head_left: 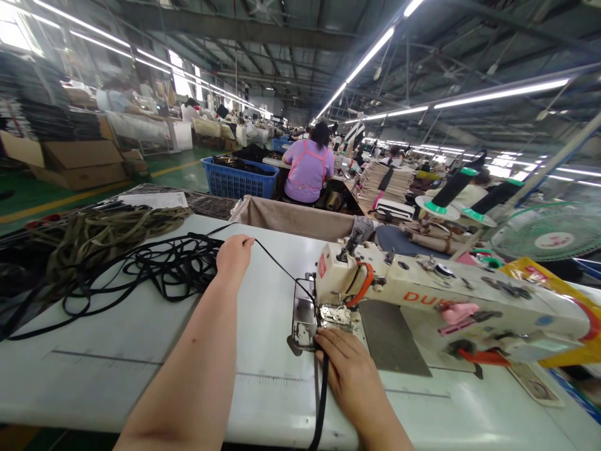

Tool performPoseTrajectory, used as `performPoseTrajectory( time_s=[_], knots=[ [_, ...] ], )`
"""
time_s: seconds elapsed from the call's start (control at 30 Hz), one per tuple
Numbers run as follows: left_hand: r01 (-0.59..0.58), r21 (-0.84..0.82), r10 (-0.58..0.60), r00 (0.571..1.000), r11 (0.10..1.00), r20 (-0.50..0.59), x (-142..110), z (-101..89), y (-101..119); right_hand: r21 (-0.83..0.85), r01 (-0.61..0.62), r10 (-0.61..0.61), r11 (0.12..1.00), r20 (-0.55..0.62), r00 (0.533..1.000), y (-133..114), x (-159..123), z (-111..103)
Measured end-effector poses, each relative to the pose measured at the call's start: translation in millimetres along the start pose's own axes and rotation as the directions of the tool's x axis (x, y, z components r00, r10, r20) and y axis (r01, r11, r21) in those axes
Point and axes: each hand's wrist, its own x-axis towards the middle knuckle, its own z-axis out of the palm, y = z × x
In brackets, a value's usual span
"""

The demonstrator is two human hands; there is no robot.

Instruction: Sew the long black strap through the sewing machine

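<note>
My left hand (233, 255) is stretched out over the white table (117, 369), closed on a thin black strap (282, 268) that runs taut to the sewing machine's needle area (312, 307). My right hand (347, 369) lies just in front of the presser foot, fingers pressed on the black strap (323, 388) that trails off the table's front edge. The cream sewing machine (422, 300) with orange lettering lies to the right. A tangled pile of black strap (159, 266) rests left of my left hand.
A heap of olive straps (103, 232) sits at the far left. A beige fabric bin (291, 219) hangs behind the table. A blue basket (239, 178), a seated worker in purple (308, 169), thread cones (453, 188) and a green fan (549, 238) stand beyond.
</note>
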Motion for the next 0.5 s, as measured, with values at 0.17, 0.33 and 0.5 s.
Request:
performPoseTrajectory(
  time_s=[0.17, 0.33, 0.5],
  knots=[
    [0.057, -0.033, -0.061, 0.991, 0.998, -0.117, -2, -8.2, -3, 0.003, 0.005, -0.005, 1.0, -0.008, 1.0, 0, 0, 0],
    [0.128, -0.079, -0.141, 0.972, 0.989, -0.19, -3, -14.8, -4, 0.015, 0.008, -0.008, 1.0, -0.017, 1.0, 0, 0, 0],
    [0.161, -0.13, -0.188, 0.955, 0.978, -0.231, -5, -26.5, -17, 0.037, -0.018, 0.018, 0.999, 0.003, 1.0, -2, 0, -1]
  ],
)
